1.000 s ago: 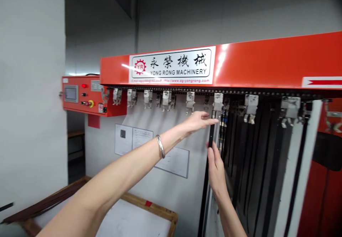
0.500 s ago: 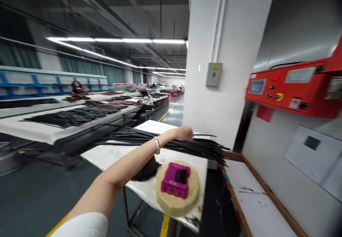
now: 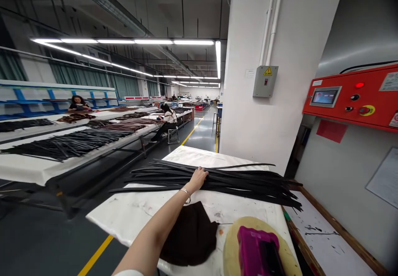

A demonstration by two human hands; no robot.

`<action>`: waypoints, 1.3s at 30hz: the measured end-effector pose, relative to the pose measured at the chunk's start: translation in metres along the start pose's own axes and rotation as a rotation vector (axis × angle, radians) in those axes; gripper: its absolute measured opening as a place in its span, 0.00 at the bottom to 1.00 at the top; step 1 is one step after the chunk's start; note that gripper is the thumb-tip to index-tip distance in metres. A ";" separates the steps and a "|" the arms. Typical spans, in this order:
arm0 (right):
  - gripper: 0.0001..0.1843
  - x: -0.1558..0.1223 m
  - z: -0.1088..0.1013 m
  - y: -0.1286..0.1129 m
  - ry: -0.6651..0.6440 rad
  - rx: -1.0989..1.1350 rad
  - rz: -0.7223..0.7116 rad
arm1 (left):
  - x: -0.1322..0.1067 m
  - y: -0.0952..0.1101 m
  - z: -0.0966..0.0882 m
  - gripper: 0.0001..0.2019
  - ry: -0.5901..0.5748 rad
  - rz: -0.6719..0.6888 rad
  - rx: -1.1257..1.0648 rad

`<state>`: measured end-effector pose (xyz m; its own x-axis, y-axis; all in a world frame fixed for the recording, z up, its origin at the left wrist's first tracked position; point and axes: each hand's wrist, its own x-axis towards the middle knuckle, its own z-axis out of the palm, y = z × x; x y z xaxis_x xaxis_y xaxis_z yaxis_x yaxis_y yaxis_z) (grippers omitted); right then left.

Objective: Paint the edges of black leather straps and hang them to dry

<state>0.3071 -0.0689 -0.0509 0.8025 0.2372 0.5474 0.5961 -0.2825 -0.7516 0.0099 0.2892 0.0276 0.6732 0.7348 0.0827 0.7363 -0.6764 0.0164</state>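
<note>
My left hand [image 3: 199,178] reaches across the white-topped table, a bracelet [image 3: 186,194] on its wrist. Its fingers are curled over the middle of a bundle of long black strips [image 3: 248,180], gripping some of them. The strips lie crosswise, with uneven ends fanning out over the table's right side. Below my forearm lies a dark brown flat piece [image 3: 192,238], partly covered by the arm. Nearer to me, a purple block-like object with a black part [image 3: 251,247] rests on a round yellowish pad [image 3: 231,243]. My right hand is out of view.
A red control box [image 3: 338,102] with a screen is on the right, above a wood-edged white surface [image 3: 329,234]. A white pillar [image 3: 248,131] stands behind the table. Long tables with black strips [image 3: 77,141] and two seated people [image 3: 168,116] are at the left.
My left hand has moved left along the strips, from near their right part to the middle. The view has tilted and shifted, bringing the brown piece into fuller sight.
</note>
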 end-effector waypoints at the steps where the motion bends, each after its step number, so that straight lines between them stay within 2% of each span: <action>1: 0.43 0.004 0.012 -0.002 0.007 -0.004 -0.014 | 0.002 -0.005 0.000 0.14 -0.001 0.031 -0.009; 3: 0.42 0.006 0.021 -0.004 0.006 -0.008 -0.042 | 0.003 -0.013 -0.003 0.15 0.003 0.095 -0.040; 5: 0.40 0.004 0.016 -0.013 -0.030 -0.003 -0.065 | -0.002 -0.013 -0.011 0.14 0.004 0.169 -0.096; 7: 0.34 0.005 0.013 -0.038 -0.162 0.000 -0.176 | -0.009 -0.002 -0.024 0.12 0.002 0.255 -0.173; 9: 0.31 0.012 0.026 -0.080 -0.375 -0.008 -0.428 | -0.015 0.022 -0.042 0.11 0.005 0.354 -0.264; 10: 0.34 0.017 0.039 -0.104 -0.465 -0.022 -0.591 | -0.017 0.037 -0.053 0.12 0.008 0.406 -0.310; 12: 0.41 0.028 0.073 -0.148 -0.500 -0.068 -0.897 | -0.020 0.065 -0.076 0.14 0.010 0.503 -0.396; 14: 0.31 0.042 0.101 -0.173 -0.550 -0.183 -1.009 | -0.022 0.081 -0.097 0.15 0.011 0.556 -0.483; 15: 0.27 0.050 0.108 -0.176 -0.553 -0.228 -1.010 | -0.024 0.082 -0.106 0.15 0.013 0.555 -0.525; 17: 0.23 0.071 0.104 -0.159 -0.514 -0.286 -0.943 | -0.033 0.068 -0.120 0.14 0.017 0.506 -0.597; 20: 0.23 0.110 0.069 -0.097 -0.436 -0.343 -0.807 | -0.056 0.027 -0.135 0.20 -0.010 0.408 -0.665; 22: 0.22 0.133 0.040 -0.051 -0.487 -0.361 -0.702 | -0.072 0.005 -0.143 0.23 -0.085 0.357 -0.715; 24: 0.20 0.145 0.016 -0.019 -0.593 -0.331 -0.583 | -0.084 0.001 -0.152 0.23 -0.214 0.274 -0.810; 25: 0.19 0.147 0.007 -0.012 -0.641 -0.282 -0.527 | -0.088 0.007 -0.158 0.22 -0.272 0.238 -0.856; 27: 0.17 0.144 -0.005 -0.016 -0.743 -0.112 -0.443 | -0.091 0.038 -0.168 0.22 -0.327 0.214 -0.895; 28: 0.16 0.140 -0.009 -0.027 -0.813 -0.002 -0.405 | -0.090 0.060 -0.173 0.21 -0.320 0.241 -0.881; 30: 0.17 0.128 -0.014 -0.060 -1.045 0.209 -0.316 | -0.087 0.111 -0.176 0.18 -0.300 0.328 -0.847; 32: 0.22 0.116 -0.018 -0.098 -1.308 0.339 -0.207 | -0.082 0.160 -0.173 0.15 -0.309 0.415 -0.838; 34: 0.24 0.108 -0.023 -0.126 -1.462 0.404 -0.155 | -0.077 0.194 -0.163 0.13 -0.320 0.476 -0.827; 36: 0.23 0.105 -0.029 -0.135 -1.474 0.414 -0.185 | -0.078 0.208 -0.151 0.12 -0.306 0.493 -0.818; 39: 0.21 0.104 -0.037 -0.114 -1.415 0.370 -0.243 | -0.092 0.201 -0.137 0.11 -0.296 0.438 -0.878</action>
<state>0.3234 -0.0462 0.1056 -0.1322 0.9908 0.0293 0.4953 0.0916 -0.8639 0.0866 0.0784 0.1601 0.9485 0.3166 0.0094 0.1922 -0.5991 0.7773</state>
